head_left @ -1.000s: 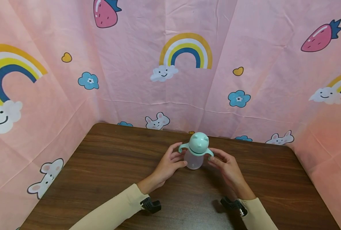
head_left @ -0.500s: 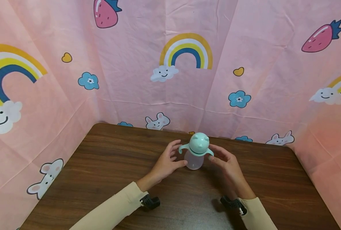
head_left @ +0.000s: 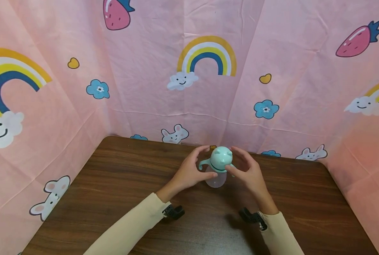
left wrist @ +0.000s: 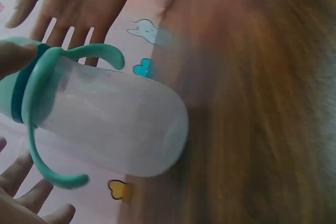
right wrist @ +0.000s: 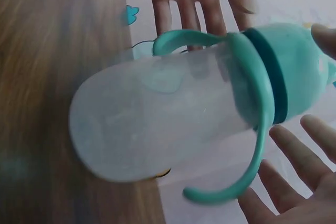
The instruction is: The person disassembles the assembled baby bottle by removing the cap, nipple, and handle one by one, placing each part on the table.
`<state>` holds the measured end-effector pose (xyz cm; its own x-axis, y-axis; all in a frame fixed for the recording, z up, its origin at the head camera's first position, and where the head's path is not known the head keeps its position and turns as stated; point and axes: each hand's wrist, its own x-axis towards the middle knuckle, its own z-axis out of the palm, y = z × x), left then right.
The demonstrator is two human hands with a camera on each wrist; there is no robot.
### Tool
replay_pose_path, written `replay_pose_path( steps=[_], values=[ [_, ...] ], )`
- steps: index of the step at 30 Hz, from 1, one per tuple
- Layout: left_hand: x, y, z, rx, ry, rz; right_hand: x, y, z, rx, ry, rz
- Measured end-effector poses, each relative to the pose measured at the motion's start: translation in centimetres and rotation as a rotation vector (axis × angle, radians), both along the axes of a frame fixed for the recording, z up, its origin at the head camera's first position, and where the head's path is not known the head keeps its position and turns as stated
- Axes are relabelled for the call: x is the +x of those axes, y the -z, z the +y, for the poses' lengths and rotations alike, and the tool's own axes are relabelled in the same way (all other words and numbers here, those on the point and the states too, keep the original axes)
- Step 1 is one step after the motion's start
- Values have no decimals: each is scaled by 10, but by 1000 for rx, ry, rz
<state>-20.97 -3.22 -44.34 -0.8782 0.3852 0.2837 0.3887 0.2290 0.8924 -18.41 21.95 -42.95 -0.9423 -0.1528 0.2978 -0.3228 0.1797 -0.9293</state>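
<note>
A baby bottle (head_left: 215, 180) with a clear body stands upright on the brown table. Its mint-green domed lid (head_left: 221, 158) has small ear-like bumps, and a mint handle (left wrist: 100, 52) curves out on each side. My left hand (head_left: 189, 171) is spread at the bottle's left, thumb in front near the collar. At the right, my right hand (head_left: 252, 173) has its fingers raised beside the lid and its thumb before it. Both hands' fingers look extended and apart in the wrist views, with gaps around the bottle. Whether either thumb touches it, I cannot tell.
The wooden table (head_left: 128, 177) reaches back to a pink curtain (head_left: 144, 71) printed with rainbows, strawberries and clouds, which encloses the back and both sides. A black wrist camera (head_left: 174, 212) sits on the left cuff, and another black wrist camera (head_left: 253, 219) on the right.
Both hands have moved up from the level of the handles to beside the lid. The right hand has left the right handle. The bottle has stayed in place.
</note>
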Motion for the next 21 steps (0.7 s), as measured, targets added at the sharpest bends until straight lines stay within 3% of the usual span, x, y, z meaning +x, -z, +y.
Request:
replay_pose_path(
  steps=[5, 12, 21],
  values=[
    [-3, -6, 6, 14, 27, -10, -4, -5, -11, -4, -9, 39],
    [-4, -11, 13, 50, 41, -21, -9, -7, -18, -15, -7, 23],
    [-5, -9, 19, 64, 58, -66, -13, -10, -19, 30, -11, 41]
  ],
)
